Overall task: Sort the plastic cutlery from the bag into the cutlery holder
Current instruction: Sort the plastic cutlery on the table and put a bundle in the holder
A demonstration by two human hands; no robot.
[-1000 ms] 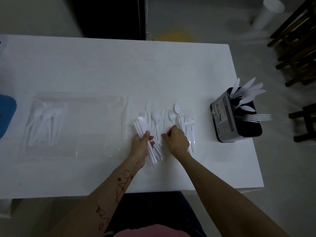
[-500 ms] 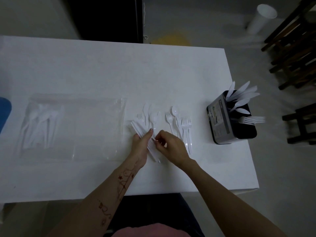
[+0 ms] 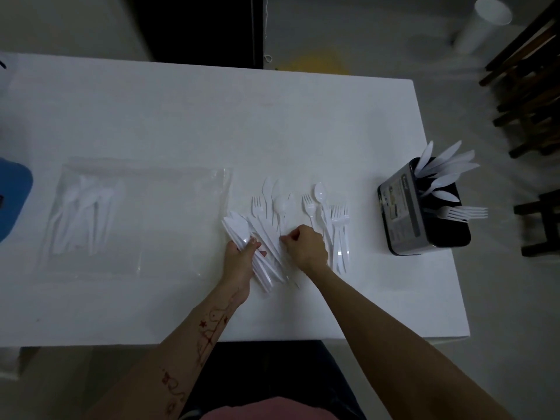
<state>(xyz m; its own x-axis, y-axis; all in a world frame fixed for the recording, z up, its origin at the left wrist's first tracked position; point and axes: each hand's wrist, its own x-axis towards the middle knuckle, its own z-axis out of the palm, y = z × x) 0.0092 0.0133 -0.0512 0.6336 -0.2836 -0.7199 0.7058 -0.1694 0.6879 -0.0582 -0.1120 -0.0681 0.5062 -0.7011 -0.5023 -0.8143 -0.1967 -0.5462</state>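
Loose white plastic forks (image 3: 339, 228) and spoons (image 3: 280, 204) lie in the middle of the white table (image 3: 181, 116). My left hand (image 3: 241, 262) grips a bundle of white knives (image 3: 239, 233), blades pointing up and left. My right hand (image 3: 306, 245) sits just right of it, fingers pinched on a thin utensil handle in the pile. A clear plastic bag (image 3: 136, 213) with more cutlery at its left end lies flat on the left. The black and grey cutlery holder (image 3: 406, 213) stands at the right edge, holding knives and a fork.
A blue object (image 3: 13, 198) pokes in at the left edge. Dark wooden chairs (image 3: 533, 95) and a white cup (image 3: 481, 25) stand on the floor beyond the table's right side. The table's near edge runs just below my forearms.
My right hand moved left to the knife bundle, then back a little to the right and pinched a handle in the pile. My left hand kept its hold on the knives.
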